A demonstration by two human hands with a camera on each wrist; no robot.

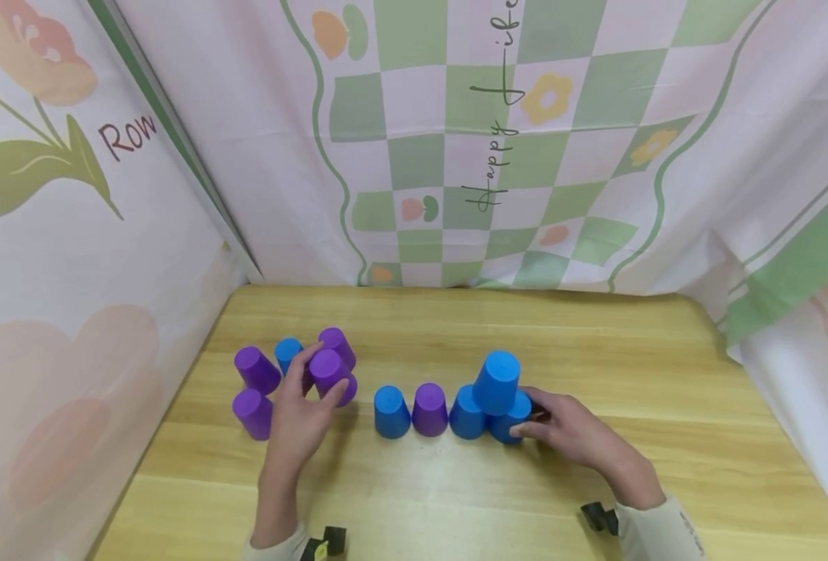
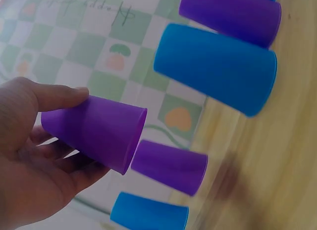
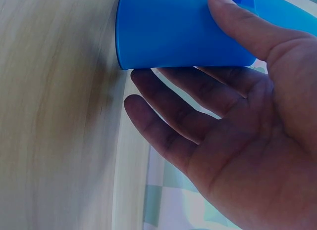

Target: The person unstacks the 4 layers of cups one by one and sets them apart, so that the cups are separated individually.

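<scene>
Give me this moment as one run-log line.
left hand: holds purple cup, raised | right hand: grips rightmost lower blue cup | upper blue cup: atop that cup and neighbouring blue cup

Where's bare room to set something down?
Bare table: right of the right hand; behind the middle cup row, towards the curtain; in front of that row. Crowded: around the left hand, among purple cups and a blue cup.
</scene>
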